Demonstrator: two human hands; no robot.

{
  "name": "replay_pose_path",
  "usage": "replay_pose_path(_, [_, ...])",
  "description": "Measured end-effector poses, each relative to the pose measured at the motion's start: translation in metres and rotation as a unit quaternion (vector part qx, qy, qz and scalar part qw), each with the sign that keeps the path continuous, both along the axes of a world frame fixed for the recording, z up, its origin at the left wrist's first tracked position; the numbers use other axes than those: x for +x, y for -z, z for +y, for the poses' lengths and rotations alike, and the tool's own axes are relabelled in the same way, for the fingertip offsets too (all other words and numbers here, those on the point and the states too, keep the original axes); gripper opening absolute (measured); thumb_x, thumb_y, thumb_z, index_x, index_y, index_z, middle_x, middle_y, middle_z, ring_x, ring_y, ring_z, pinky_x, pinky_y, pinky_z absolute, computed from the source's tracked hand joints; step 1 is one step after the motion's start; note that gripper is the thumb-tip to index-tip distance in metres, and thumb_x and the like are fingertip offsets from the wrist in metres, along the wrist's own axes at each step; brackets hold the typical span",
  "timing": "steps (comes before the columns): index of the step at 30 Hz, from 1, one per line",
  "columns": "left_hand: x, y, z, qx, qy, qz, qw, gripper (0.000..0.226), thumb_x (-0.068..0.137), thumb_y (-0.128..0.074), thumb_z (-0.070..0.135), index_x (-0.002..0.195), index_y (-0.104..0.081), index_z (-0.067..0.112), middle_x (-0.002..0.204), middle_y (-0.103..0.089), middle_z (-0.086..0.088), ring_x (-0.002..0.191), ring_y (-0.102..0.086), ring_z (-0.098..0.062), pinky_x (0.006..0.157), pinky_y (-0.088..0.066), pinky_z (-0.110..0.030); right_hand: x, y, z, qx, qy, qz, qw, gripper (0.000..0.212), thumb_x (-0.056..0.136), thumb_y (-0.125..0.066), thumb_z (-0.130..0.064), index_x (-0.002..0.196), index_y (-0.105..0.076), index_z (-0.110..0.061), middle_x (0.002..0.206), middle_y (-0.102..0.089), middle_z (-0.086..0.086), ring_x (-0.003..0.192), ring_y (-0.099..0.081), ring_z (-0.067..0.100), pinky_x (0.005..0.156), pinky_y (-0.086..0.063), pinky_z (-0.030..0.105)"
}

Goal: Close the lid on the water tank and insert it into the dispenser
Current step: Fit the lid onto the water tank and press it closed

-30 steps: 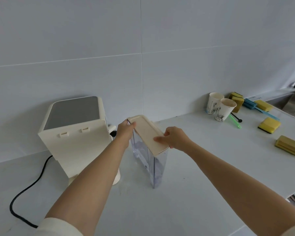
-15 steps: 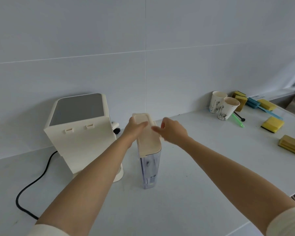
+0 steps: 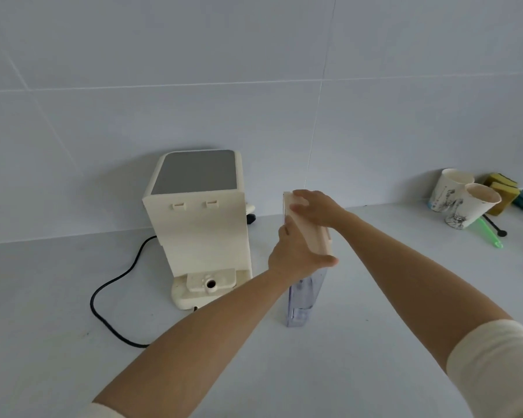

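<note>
The clear water tank [image 3: 303,297] stands upright on the desk [image 3: 375,342], just right of the cream dispenser [image 3: 198,224]. The left hand [image 3: 296,254] grips its upper side; the right hand [image 3: 317,206] lies flat on the cream lid [image 3: 310,233], pressing it shut. Half a second ago the right hand was only beside the lid. Next, likely, lifting the tank onto the dispenser's rear base [image 3: 209,286].

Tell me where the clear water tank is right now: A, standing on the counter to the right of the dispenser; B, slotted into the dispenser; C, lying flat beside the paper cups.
A: the water tank stands upright on the counter, apart from the dispenser, with both hands on its lid.
</note>
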State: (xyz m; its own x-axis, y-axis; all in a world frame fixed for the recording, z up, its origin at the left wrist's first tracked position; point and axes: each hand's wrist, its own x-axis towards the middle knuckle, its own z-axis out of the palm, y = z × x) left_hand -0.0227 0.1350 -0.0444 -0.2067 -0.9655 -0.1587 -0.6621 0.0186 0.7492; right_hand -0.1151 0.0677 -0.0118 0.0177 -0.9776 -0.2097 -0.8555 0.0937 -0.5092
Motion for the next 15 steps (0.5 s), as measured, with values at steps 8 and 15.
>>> replay_pose_path(8, [0.004, 0.000, 0.002, -0.007, -0.017, 0.015, 1.000, 0.112, 0.059, -0.079, 0.041, 0.143, -0.010, 0.015, 0.140, -0.040, -0.005, 0.126, -0.044, -0.024, 0.099, -0.044, -0.040, 0.023, 0.003, -0.007, -0.002, 0.017, 0.032, 0.999, 0.044, 0.088, -0.039, -0.033, 0.131, -0.042, -0.024, 0.137, -0.040, 0.012, 0.126, -0.032, 0.035, 0.097, -0.034, 0.042])
replay_pose_path(15, [0.007, -0.004, 0.003, -0.021, 0.005, -0.009, 1.000, 0.105, 0.060, -0.079, 0.039, 0.141, -0.016, 0.017, 0.136, -0.045, -0.004, 0.123, -0.046, -0.024, 0.099, -0.044, -0.040, 0.018, -0.004, -0.008, 0.018, 0.033, 0.062, 0.997, 0.049, 0.086, -0.043, -0.033, 0.135, -0.037, -0.030, 0.142, -0.036, 0.008, 0.129, -0.030, 0.033, 0.098, -0.034, 0.042])
